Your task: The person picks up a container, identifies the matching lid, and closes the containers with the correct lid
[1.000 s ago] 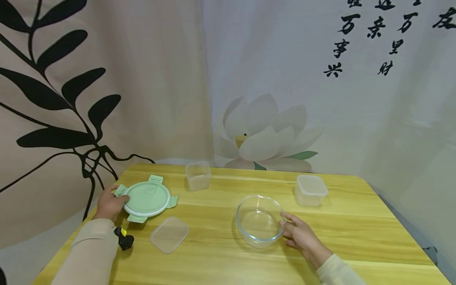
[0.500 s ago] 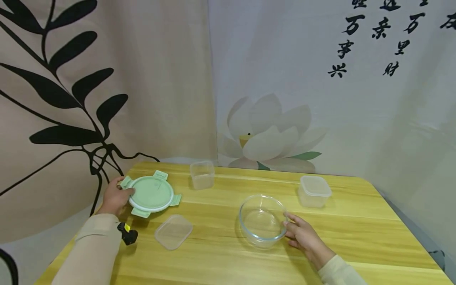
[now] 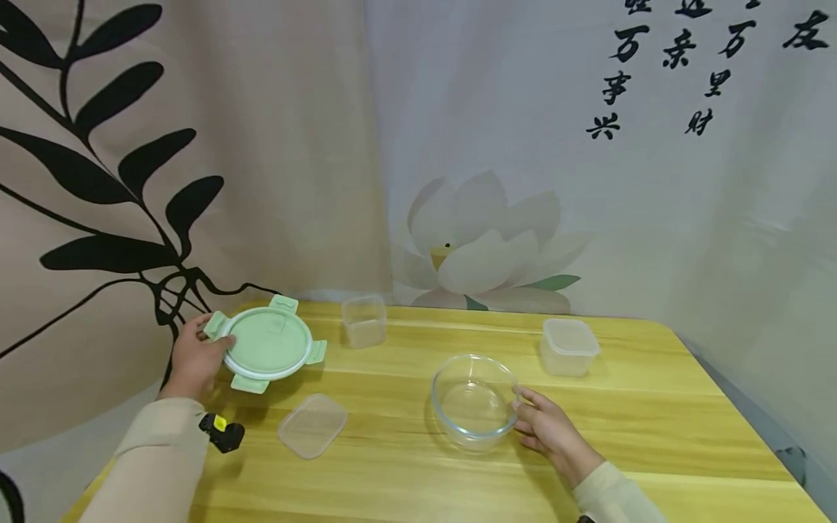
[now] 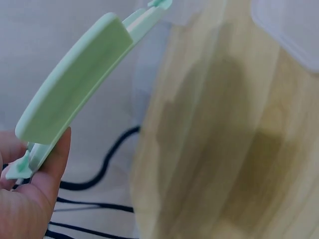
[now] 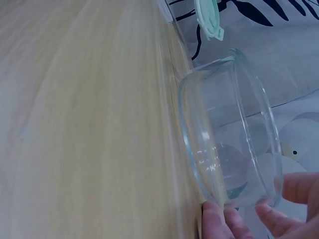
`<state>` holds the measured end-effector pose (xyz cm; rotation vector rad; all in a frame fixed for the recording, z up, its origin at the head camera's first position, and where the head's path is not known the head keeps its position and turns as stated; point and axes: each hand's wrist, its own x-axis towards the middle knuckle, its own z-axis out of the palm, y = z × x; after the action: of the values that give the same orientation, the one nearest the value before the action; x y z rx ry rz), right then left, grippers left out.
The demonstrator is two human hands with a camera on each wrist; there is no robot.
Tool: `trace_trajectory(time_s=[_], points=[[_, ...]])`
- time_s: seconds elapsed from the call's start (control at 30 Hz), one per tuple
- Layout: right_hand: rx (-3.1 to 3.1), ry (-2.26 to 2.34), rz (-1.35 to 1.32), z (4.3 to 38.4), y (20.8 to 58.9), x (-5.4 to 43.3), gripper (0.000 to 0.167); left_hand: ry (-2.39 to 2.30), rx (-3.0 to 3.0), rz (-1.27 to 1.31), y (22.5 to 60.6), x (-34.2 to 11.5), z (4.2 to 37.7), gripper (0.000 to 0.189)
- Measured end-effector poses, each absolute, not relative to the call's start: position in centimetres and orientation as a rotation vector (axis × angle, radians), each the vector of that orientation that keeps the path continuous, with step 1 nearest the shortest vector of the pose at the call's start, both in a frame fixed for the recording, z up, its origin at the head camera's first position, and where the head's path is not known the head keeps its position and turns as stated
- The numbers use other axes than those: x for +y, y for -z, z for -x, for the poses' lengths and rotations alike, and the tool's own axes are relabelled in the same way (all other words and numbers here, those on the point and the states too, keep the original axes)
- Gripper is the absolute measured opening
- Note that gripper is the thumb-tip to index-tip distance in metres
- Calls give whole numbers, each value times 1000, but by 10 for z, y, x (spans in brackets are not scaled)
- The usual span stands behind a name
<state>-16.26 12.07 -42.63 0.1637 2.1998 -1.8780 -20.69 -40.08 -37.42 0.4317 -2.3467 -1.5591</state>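
My left hand [image 3: 196,357] grips a round light-green lid [image 3: 271,340] at its left edge, thumb on top. The lid, with flaps around its rim, is held above the table's left side. In the left wrist view the lid [image 4: 75,79] appears nearly edge-on, with shadows on the wood. A round clear glass bowl [image 3: 472,428] stands upright on the table, right of the middle. My right hand [image 3: 552,434] holds this bowl's right side near the rim. Up close in the right wrist view, fingertips [image 5: 217,219] rest against the bowl's wall; the bowl's inside shows no contents.
A flat translucent lid [image 3: 312,426] lies in front of the green lid. Behind stands an uncovered square plastic container [image 3: 364,323]. A lidded square container [image 3: 569,349] stands at the back right of the wooden table [image 3: 654,436]. A printed curtain [image 3: 294,145] hangs behind.
The green lid has risen in my left hand, from close to the tabletop to higher above it. My right hand and the glass bowl have stayed in place; the head view shifts slightly.
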Motion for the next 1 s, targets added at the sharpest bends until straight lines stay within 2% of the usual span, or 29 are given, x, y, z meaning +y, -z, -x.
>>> trace_trajectory(time_s=[0.43, 1.0], points=[[2175, 1869, -189, 170, 421, 121, 51, 1646, -2181, -515, 342, -373, 198, 66], [2133, 1895, -186, 167, 422, 134, 53, 1721, -2115, -375, 327, -323, 186, 62]])
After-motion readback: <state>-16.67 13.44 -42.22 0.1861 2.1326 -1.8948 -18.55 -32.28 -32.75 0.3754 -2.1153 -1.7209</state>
